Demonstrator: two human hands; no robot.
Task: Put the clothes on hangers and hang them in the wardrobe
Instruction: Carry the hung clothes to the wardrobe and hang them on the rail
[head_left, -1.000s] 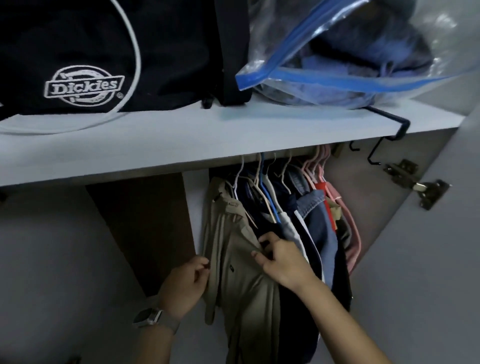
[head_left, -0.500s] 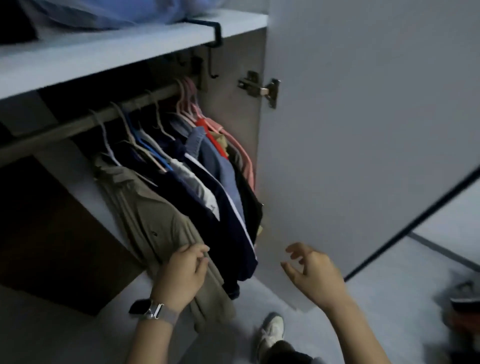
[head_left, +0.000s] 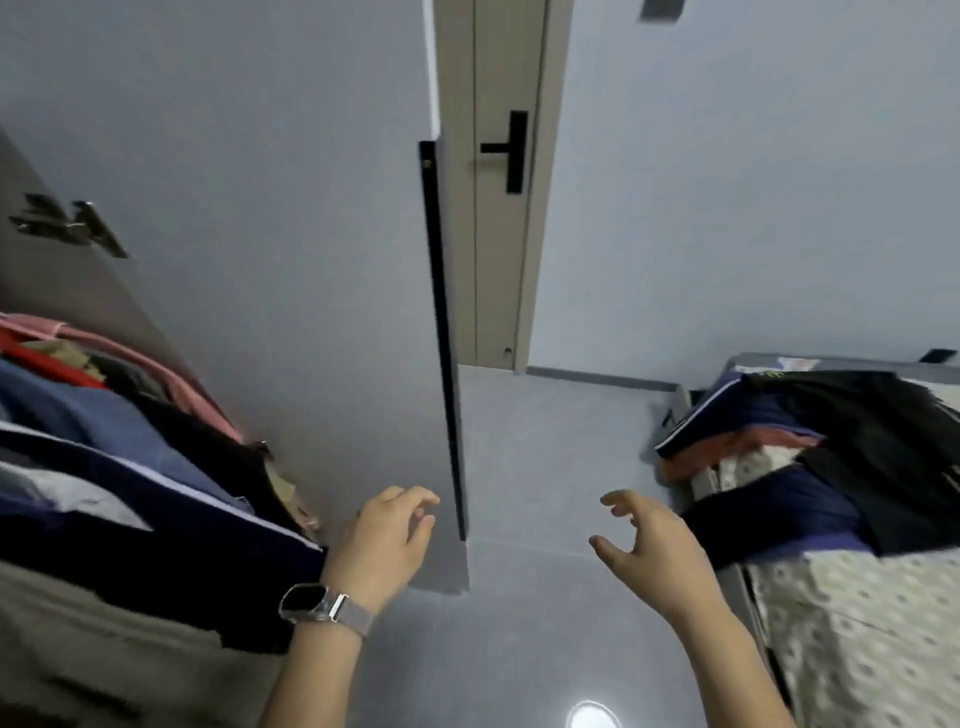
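Grey floor (head_left: 519, 467) and pale walls fill the centre, with a beige room door (head_left: 498, 208) at the far side. Left: the wardrobe (head_left: 78, 291) holds hung clothes (head_left: 130, 467), cut off by the frame edge; its open door panel (head_left: 311, 260) stands edge-on between wardrobe and floor. Right: a bed (head_left: 857, 623) carries a pile of unhung clothes (head_left: 831, 457), dark and possibly including an orange item. The left hand (head_left: 382, 545), with a wristwatch (head_left: 317, 605), and the right hand (head_left: 654, 551) are both released, fingers loosely curled, holding nothing.
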